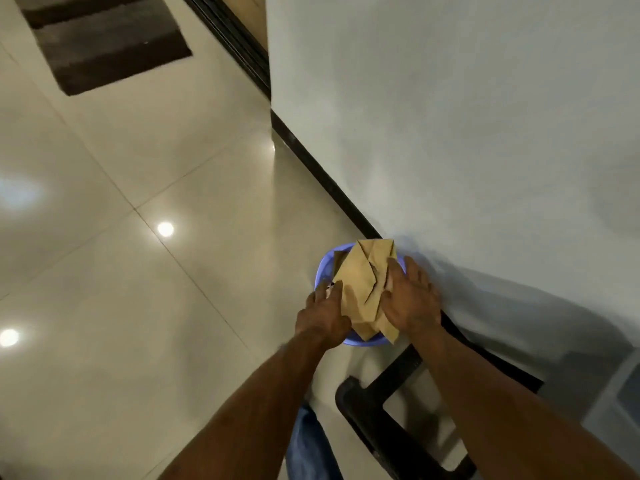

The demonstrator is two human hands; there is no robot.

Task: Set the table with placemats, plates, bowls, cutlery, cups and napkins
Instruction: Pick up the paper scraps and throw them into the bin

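A lilac plastic basin is in front of me, close to the white wall. A pile of folded tan cloths, placemats or napkins, fills it and sticks out over its rim. My left hand is at the left side of the pile, fingers on the cloth's edge and the basin rim. My right hand lies flat on the right side of the cloths, fingers straight. Whatever lies under the cloths is hidden.
Glossy cream floor tiles stretch to the left. A white wall with a black skirting rises on the right. A black frame of a chair or table stands below the basin. A dark striped rug lies far off.
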